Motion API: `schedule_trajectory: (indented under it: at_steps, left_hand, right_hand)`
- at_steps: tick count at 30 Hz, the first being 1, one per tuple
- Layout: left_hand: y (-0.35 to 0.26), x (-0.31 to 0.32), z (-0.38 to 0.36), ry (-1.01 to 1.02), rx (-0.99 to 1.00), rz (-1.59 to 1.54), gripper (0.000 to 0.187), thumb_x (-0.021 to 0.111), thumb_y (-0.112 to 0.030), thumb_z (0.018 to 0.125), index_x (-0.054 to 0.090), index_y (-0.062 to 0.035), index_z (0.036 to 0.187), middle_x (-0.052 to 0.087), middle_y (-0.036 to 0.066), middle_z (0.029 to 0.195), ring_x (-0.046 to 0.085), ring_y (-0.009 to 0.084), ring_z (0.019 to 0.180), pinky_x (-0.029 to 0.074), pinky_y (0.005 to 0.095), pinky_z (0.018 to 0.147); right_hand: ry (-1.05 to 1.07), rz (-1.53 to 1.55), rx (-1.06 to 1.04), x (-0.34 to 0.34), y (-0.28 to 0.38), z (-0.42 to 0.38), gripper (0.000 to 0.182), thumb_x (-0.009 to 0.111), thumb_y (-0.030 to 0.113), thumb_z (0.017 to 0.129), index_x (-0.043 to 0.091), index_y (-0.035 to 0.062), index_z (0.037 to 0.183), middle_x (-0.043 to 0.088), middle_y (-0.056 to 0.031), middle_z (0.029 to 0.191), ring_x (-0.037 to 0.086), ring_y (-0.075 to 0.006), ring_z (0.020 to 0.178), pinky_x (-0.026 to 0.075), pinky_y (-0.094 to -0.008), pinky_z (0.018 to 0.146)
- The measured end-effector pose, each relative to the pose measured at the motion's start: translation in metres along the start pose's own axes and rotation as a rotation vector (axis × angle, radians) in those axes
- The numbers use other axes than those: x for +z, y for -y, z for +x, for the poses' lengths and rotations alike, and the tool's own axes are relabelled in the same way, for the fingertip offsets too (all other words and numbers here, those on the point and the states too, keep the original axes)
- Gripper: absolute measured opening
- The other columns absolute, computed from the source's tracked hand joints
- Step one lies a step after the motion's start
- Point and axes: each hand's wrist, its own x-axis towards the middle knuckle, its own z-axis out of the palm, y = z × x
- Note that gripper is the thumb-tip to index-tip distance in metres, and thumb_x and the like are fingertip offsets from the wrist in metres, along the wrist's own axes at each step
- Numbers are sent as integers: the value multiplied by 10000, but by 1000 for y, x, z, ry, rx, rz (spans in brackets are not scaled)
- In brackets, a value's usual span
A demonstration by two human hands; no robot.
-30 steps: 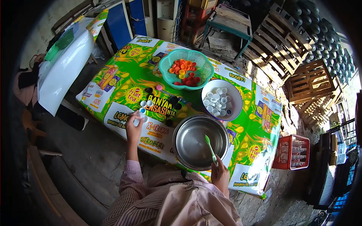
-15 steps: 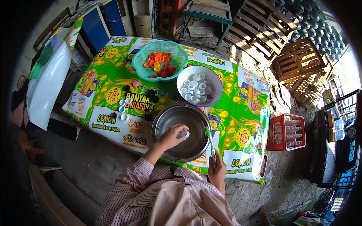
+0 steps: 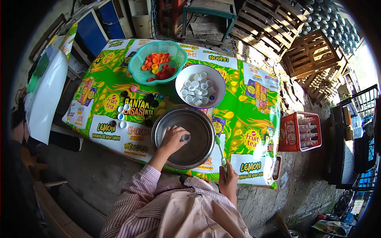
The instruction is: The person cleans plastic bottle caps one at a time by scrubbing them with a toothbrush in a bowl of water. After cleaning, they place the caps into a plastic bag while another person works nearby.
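Observation:
My left hand (image 3: 173,139) is over the steel bowl (image 3: 199,152), its fingers closed on a small bottle cap (image 3: 185,137) that looks greyish from this side. My right hand (image 3: 228,181) grips the handle of a green and white toothbrush (image 3: 221,151), held upright beside the bowl's right rim with the head pointing away from me. Just behind the steel bowl stands a white bowl (image 3: 220,84) with many white caps in it. A teal plastic basket (image 3: 135,66) farther back holds orange, red and yellow caps.
Loose white caps (image 3: 123,124) and black caps (image 3: 149,97) lie on the green printed tablecloth (image 3: 234,119), left of the steel bowl. A red crate (image 3: 289,133) of bottles stands right of the table. Wooden pallets (image 3: 270,23) lean behind.
My left hand has turned with the cap, which now shows a darker side. The whole view has shifted slightly, moving the table things left. The toothbrush stays in my right hand.

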Motion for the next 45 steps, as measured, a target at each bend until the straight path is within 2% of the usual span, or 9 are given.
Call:
schedule_trajectory:
  at_steps: [5, 10, 13, 15, 20, 26, 31, 37, 45]
  left_hand:
    - [7, -1, -5, -42, 16, -74, 368, 705, -57, 649, 631, -110, 1006, 598, 43, 962, 562, 219, 922, 396, 359, 855]
    - [4, -5, -9, -133, -18, -493, 706, 627, 70, 644, 416, -98, 1297, 617, 105, 992, 594, 289, 930, 472, 364, 808]
    - [1, -11, -12, -134, -14, -395, 757, 626, 61, 658, 354, -116, 1342, 626, 119, 1008, 588, 300, 940, 469, 375, 818]
    - [6, -5, -10, -105, -17, -348, 749, 624, 65, 659, 360, -114, 1337, 625, 122, 1018, 590, 307, 931, 471, 380, 818]
    - [12, 1, -11, -81, 13, -193, 731, 626, 73, 660, 376, -108, 1322, 627, 125, 1020, 594, 319, 914, 474, 388, 825]
    - [9, 6, -12, -23, -64, -495, 706, 666, 58, 675, 384, -92, 1305, 618, 124, 1031, 601, 260, 967, 472, 334, 864]
    - [-6, -2, -16, -125, -99, -927, 751, 683, 31, 717, 291, -53, 1351, 582, 109, 1055, 602, 181, 950, 469, 299, 863]
    - [-6, -2, -19, -149, -56, -931, 829, 671, 46, 727, 191, -65, 1394, 583, 134, 1086, 594, 181, 981, 468, 301, 871]
    - [-1, 1, -17, -129, -23, -1143, 747, 620, -4, 815, 165, -70, 1405, 556, 159, 1168, 579, 167, 999, 458, 283, 884]
  right_hand:
    - [7, -8, -26, 2, -3, 2, 383, 565, 58, 836, 504, 64, 1214, 620, -223, 817, 615, -344, 616, 453, -380, 533]
    - [104, -43, 11, 8, 4, 10, 367, 561, 87, 847, 504, 66, 1209, 620, -223, 835, 619, -353, 655, 460, -397, 550]
    - [91, 13, -104, 17, 8, 15, 329, 535, 75, 861, 509, 44, 1188, 601, -226, 757, 605, -347, 624, 443, -387, 544]
    - [153, -1, -94, 20, 11, 17, 342, 547, 108, 862, 508, 69, 1200, 625, -209, 891, 621, -358, 712, 476, -409, 579]
    - [179, -6, -143, 17, 18, 22, 354, 545, 98, 855, 500, 66, 1205, 624, -205, 905, 622, -356, 711, 480, -405, 584]
    - [186, 3, -138, 17, 10, 20, 359, 543, 94, 853, 497, 78, 1209, 624, -206, 902, 623, -355, 710, 481, -402, 587]
    - [175, -53, -158, 20, 8, 22, 402, 518, 101, 868, 468, 123, 1266, 622, -201, 848, 615, -353, 667, 474, -421, 555]
    - [240, -141, -245, 30, 13, 26, 479, 513, 89, 858, 434, 224, 1311, 604, -182, 749, 602, -349, 616, 467, -444, 528]
    - [250, 165, -232, 36, 12, 28, 464, 492, 18, 859, 436, 135, 1304, 602, -274, 871, 593, -423, 759, 455, -457, 623]
